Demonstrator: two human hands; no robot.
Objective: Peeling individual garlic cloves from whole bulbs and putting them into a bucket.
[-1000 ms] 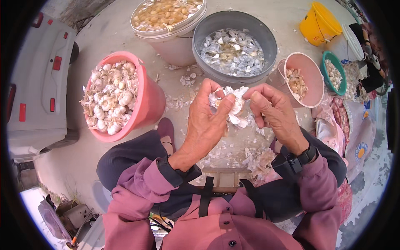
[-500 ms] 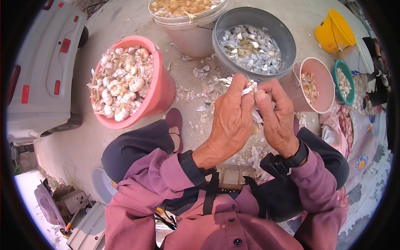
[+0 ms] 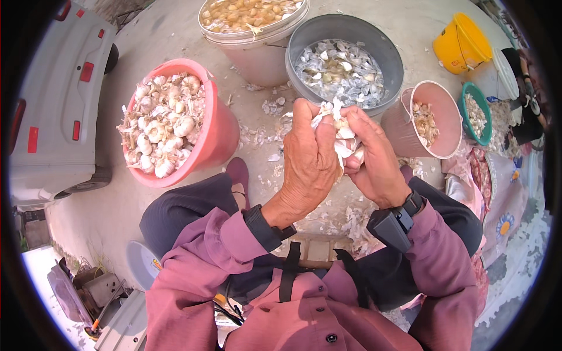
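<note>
In front of me, a broken garlic bulb with loose papery skin is held between both hands. My left hand is closed, its thumb and fingers pinching the bulb's left side and skin. My right hand curls round the right side, with cloves showing at its fingertips and palm. Just beyond the hands stands a grey tub with cloves and skins lying in liquid. To the left a pink bucket is heaped with whole garlic bulbs. A pale pink bucket with some garlic pieces leans at the right.
A large whitish bucket of cloves in liquid stands at the back. Farther right are a yellow bucket and a green basin with cloves. Garlic skins litter the ground. A grey vehicle stands at the left.
Both hands have shifted slightly left, and the right hand has opened out and turned, so the cloves and loosened skin show more between them. The whole view has shifted slightly.
</note>
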